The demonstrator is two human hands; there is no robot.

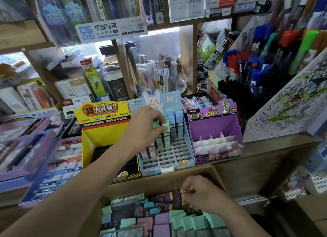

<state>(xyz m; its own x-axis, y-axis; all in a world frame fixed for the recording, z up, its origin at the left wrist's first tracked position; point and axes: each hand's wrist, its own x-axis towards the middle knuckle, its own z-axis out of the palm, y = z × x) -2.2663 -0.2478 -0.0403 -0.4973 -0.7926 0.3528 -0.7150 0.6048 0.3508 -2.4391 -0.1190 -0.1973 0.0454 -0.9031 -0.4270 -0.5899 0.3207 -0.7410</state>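
1. The fingers and thumb of the left hand (146, 123) are curled round the top end of a mint-green case (166, 125) and grip it. The case stands upright at the centre of the frame.
2. The gripped case is in the upper rows of the blue display box (168, 168), touching the light-blue cases (170, 121) just to its right. It cannot be told whether its lower end is fully seated in a slot.
3. Pink cases (152, 151) stand in the slots below and to the left of the gripped case.
4. The fingers of the right hand (200, 192) are curled tight and pinch a small yellow-topped case (182, 191) at the lower centre-right of the frame. Most of this case is hidden by the fingers.
5. The yellow-topped case is held just above the purple cases (169, 196) in the cardboard box (159, 182) at the bottom centre. The box also holds mint, pink and blue cases packed side by side.
6. The left forearm runs from the lower left corner up to the centre. The right forearm enters from the lower right.
7. A yellow display box (104, 116) stands against the left side of the blue display box, and a purple display box (214, 130) stands just to its right.
8. A pen rack (261, 68) fills the upper right of the frame. A scribbled test sheet (292, 104) lies below it at the right.
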